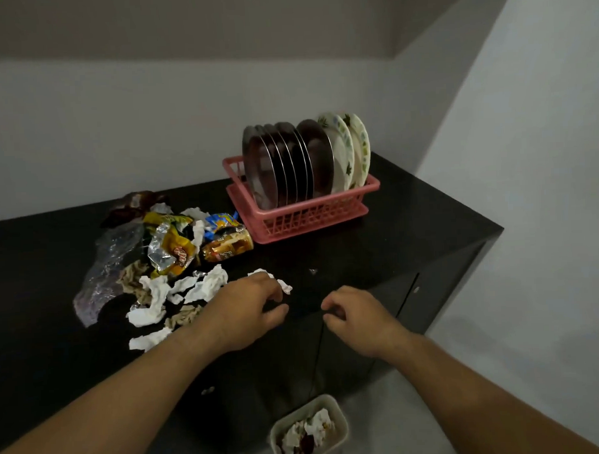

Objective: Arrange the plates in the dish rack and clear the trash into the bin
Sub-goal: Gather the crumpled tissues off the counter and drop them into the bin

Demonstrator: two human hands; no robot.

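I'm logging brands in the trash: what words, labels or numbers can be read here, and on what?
Nothing reads clearly.
Yellow foil wrapper: red logo, too blurred.
Brown cup: print too blurred.
Blue and yellow wrapper: print too blurred.
Plates and dish rack: no lettering visible.

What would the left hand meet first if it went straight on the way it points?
Likely the small crumpled white paper scrap just beyond the left hand; depth is unclear.

Plates [289, 162] upright in pink rack [304, 220], upper centre. Trash pile [170, 258] centre left. Left hand [246, 310] at tissue scrap [286, 286]. Bin [298, 413] bottom centre.
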